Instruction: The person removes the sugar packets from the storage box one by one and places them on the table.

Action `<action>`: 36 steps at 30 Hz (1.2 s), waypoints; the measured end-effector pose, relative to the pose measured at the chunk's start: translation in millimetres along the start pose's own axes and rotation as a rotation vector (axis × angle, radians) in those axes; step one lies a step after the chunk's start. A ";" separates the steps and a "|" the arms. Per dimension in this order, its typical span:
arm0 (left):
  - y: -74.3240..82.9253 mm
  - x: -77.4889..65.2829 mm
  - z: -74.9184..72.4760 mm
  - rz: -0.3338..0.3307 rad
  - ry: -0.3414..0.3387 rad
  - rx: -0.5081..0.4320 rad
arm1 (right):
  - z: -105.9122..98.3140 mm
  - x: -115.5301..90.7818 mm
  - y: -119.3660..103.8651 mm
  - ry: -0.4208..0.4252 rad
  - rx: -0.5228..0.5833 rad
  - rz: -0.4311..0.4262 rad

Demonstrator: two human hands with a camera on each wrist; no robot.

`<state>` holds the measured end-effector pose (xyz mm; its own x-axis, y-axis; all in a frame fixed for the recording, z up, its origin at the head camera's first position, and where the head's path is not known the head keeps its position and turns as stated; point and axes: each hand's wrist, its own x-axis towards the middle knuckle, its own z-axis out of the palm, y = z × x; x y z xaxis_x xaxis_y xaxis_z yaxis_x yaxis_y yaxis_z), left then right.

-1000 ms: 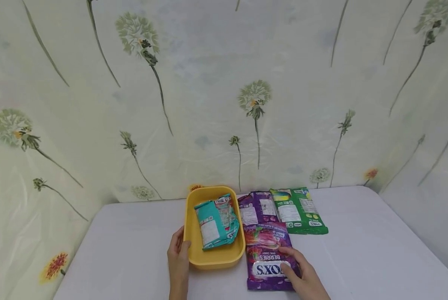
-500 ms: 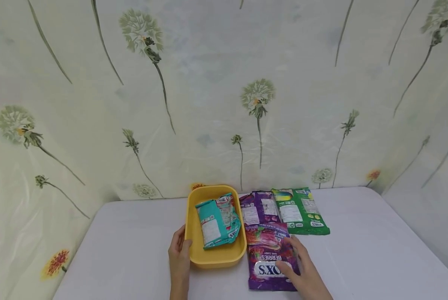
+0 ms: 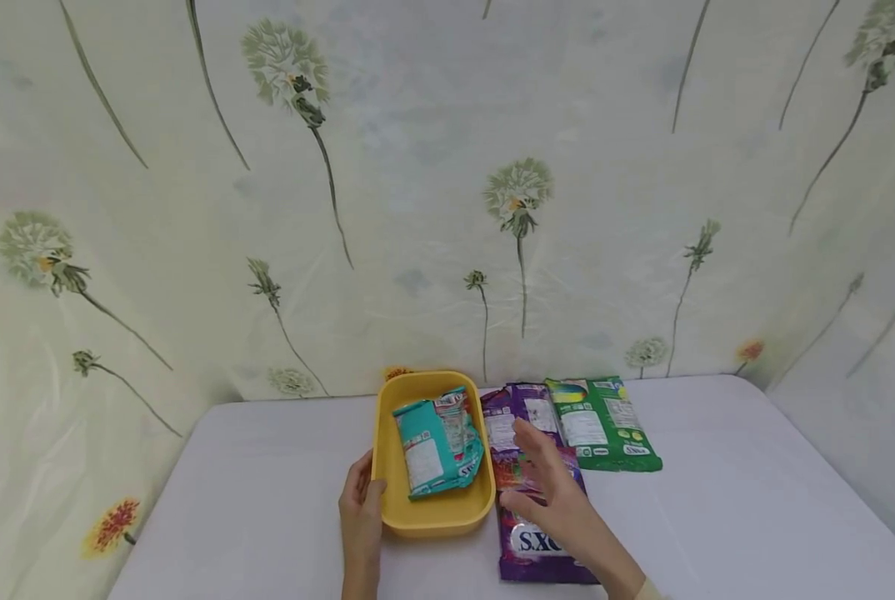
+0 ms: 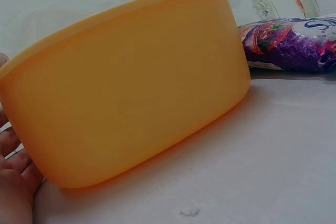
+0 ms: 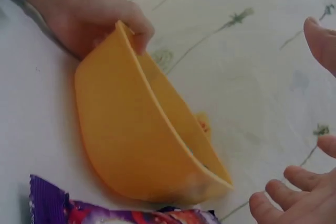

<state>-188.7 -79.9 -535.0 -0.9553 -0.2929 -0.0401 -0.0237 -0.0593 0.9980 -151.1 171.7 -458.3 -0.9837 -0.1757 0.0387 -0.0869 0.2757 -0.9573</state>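
My left hand (image 3: 362,504) grips the left wall of a yellow plastic tub (image 3: 434,528), thumb hooked over its rim and fingers against the outside. Inside the tub lies a teal candy bag (image 3: 423,446), crumpled at its right side. My right hand (image 3: 556,492) hovers over a purple Fox's berries candy bag (image 3: 537,570), fingers spread and holding nothing; it hides part of that bag. In the right wrist view, the spread right fingers (image 5: 286,195) stand apart from the tub (image 5: 131,129).
Behind the berries bag lies another purple candy bag (image 3: 501,431), face down. A green candy bag (image 3: 605,425) lies to its right. All rest on a white-covered table (image 3: 282,475) against a flower-printed backdrop (image 3: 410,208).
My right hand has come off the purple berries bag and risen up and leftward toward the tub. The left hand keeps its hold; the bags and tub stay where they were.
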 end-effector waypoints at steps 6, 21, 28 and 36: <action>-1.1 -0.5 1.2 0.016 0.009 -0.024 | 10.2 13.3 -12.6 -0.128 0.070 -0.144; -0.1 -2.1 0.1 0.032 0.007 -0.018 | 43.9 43.8 -22.2 -0.230 0.151 0.112; 0.8 -2.8 1.7 0.031 0.009 -0.004 | 52.2 47.9 -19.9 -0.177 0.049 0.144; -1.1 -1.2 0.7 0.030 0.017 -0.016 | 60.6 53.2 -17.3 -0.095 -0.043 0.163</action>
<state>-187.8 -78.8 -536.0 -0.9502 -0.3114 -0.0109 0.0100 -0.0654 0.9978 -192.4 100.3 -457.0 -0.9662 -0.2135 -0.1446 0.0633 0.3473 -0.9356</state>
